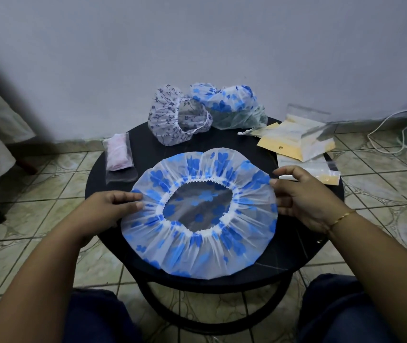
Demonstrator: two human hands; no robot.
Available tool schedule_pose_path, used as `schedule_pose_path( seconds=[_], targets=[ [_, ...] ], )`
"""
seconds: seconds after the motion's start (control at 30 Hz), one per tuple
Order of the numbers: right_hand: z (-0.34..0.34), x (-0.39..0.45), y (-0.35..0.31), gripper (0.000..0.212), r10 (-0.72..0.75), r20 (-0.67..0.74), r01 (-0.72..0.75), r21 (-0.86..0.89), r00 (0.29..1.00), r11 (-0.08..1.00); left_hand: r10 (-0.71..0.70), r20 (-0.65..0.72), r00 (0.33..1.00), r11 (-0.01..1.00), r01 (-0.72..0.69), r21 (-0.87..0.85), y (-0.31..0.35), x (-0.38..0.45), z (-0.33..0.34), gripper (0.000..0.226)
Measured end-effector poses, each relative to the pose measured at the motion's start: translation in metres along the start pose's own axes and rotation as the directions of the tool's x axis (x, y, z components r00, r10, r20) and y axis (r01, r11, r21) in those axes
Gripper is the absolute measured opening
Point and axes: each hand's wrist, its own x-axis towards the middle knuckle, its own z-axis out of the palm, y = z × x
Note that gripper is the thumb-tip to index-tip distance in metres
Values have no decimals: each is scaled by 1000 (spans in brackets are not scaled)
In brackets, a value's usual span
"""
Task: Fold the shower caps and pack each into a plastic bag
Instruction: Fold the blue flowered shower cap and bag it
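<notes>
While the blue-flowered shower cap lies flat, opening up, at the middle of the round black counter, I read my left hand and right hand as equally near, each pinching one side edge; the fold axis probably runs top to bottom between them.
</notes>
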Motion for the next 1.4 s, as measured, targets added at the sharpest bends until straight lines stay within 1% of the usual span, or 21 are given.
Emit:
schedule_pose_path(
  seconds=[0.1, 0.17, 0.23, 0.43, 0.6, 0.67, 0.7, 0.77, 0.83, 0.87, 0.9, 0.97, 1.0, 1.03, 1.07, 1.13, 1.17, 1.23, 1.3, 1.33, 1.4],
  targets=[
    [-3, -1, 0, 11, 45, 142, -44, -11, 989, 999, 1, 56, 998, 1000, -1, 5, 3, -6, -4, 30],
    [-3, -2, 1, 14, 58, 181, -49, -49, 982, 998, -8, 97, 995, 1000, 9, -11, 3, -11, -5, 34],
    [-2, -2, 3, 17, 58, 167, -46, -75, 984, 996, -16, 103, 995, 999, 12, 38, 3, -14, -4, 38],
    [-5, 3, 2, 27, 98, 56, -93, -98, 994, 991, -65, 86, 994, 998, 67, -20, -1, -9, -9, 46],
    [-11, 3, -1, 50, 198, 115, -171, -210, 973, 963, -39, 54, 998, 999, 40, -11, -4, -6, -10, 49],
    [-11, 4, 2, 61, 200, 120, -156, -300, 972, 941, -10, 28, 1000, 996, 7, 94, -5, -4, -8, 48],
    [-10, 4, 3, 67, 171, 110, -122, -355, 979, 927, 26, 3, 1000, 978, -26, 205, -6, -4, -6, 48],
    [-7, 3, 3, 73, 63, 86, -22, -414, 994, 910, 136, -36, 990, 887, -106, 449, -7, -4, 0, 51],
    [-3, 0, 1, 68, -68, 69, 91, -432, 995, 897, 217, -69, 974, 806, -139, 576, -10, -5, 10, 63],
    [-1, -2, 0, 62, -145, 51, 152, -474, 988, 867, 257, -88, 962, 770, -149, 620, -11, -5, 14, 72],
    [-1, -2, 1, 54, -240, 27, 215, -550, 970, 807, 317, -92, 944, 724, -179, 667, -12, -6, 19, 81],
    [1, -2, 4, 39, -457, 1, 310, -735, 890, 603, 451, -35, 892, 618, -284, 733, -11, -8, 27, 85],
    [3, -4, 5, 29, -541, 27, 338, -806, 841, 486, 489, 16, 872, 569, -333, 752, -11, -9, 31, 82],
    [5, -6, 6, 17, -577, 70, 350, -851, 814, 391, 500, 59, 864, 531, -360, 767, -11, -9, 36, 79],
    [8, -10, 7, 11, -548, 124, 354, -873, 827, 336, 493, 84, 866, 514, -368, 775, -11, -9, 41, 75],
    [15, -16, 10, 35, -353, 195, 307, -905, 915, 295, 483, 65, 873, 515, -344, 785, -10, -11, 49, 73],
    [18, -17, 12, 41, -267, 207, 273, -932, 941, 238, 497, 31, 867, 509, -320, 799, -9, -10, 52, 75],
    [19, -16, 15, 47, -229, 207, 233, -968, 951, 94, 551, -44, 833, 487, -279, 827, -4, -10, 52, 78],
    [18, -15, 15, 52, -228, 177, 202, -975, 958, 93, 568, -90, 818, 541, -288, 790, 0, -11, 49, 75],
    [16, -13, 15, 53, -231, 161, 193, -974, 959, 121, 543, -113, 832, 615, -303, 728, 0, -10, 48, 70],
    [14, -11, 15, 50, -265, 149, 196, -967, 953, 162, 475, -188, 860, 787, -320, 528, 2, -13, 47, 50]
  ],
)
